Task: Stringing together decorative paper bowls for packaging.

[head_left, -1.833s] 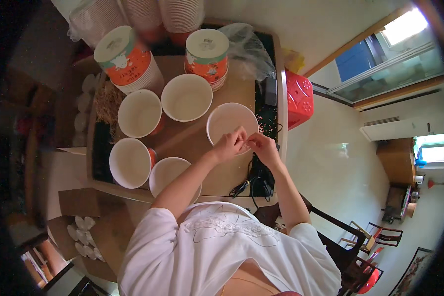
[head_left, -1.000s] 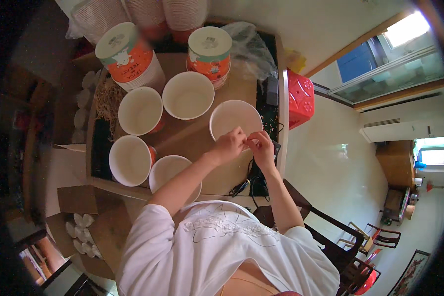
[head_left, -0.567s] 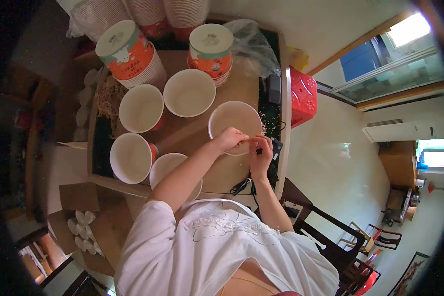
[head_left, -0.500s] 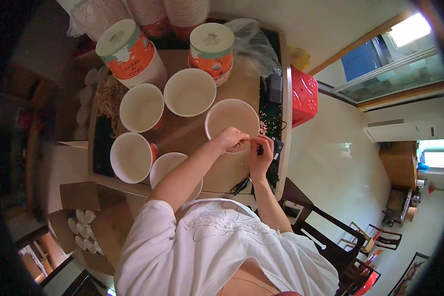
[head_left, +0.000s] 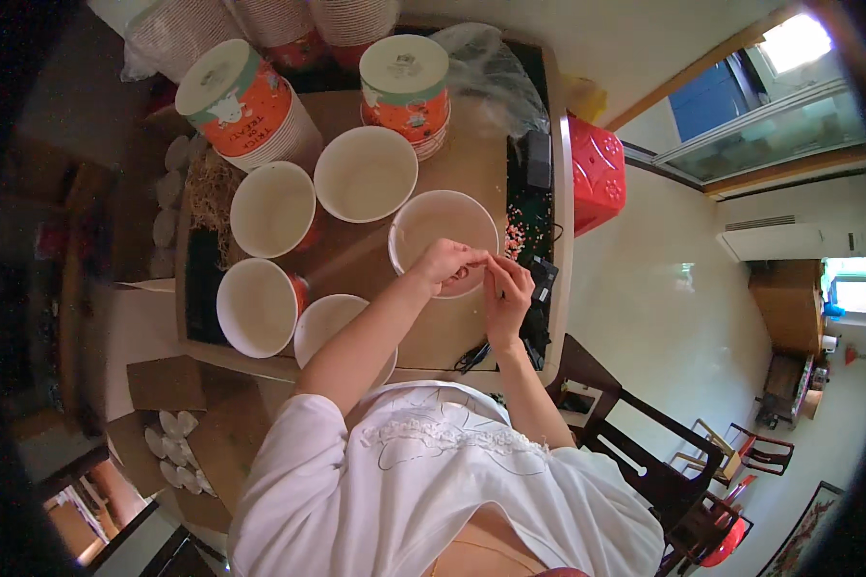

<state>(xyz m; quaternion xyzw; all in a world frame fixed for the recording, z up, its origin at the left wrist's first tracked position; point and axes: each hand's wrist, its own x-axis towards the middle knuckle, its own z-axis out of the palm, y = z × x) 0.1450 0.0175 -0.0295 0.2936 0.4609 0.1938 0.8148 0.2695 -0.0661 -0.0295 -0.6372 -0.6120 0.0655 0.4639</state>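
Observation:
My left hand and my right hand meet fingertip to fingertip over the near rim of an open white paper bowl on the wooden table. Both pinch a small pale item, too small to name. The bowl's inside looks pale and almost bare. Several more open white bowls with orange sides lie to the left: one behind, one at the far left, one at the near left and one under my left forearm.
Two lidded orange tubs and stacks of bowls stand at the back, beside a clear plastic bag. A black device with cables lies at the table's right edge. A red stool, a dark chair and a cardboard box of white lids surround the table.
My hands stay together over the same bowl. The right hand has slid a little lower and toward me, while the left has stayed over the rim.

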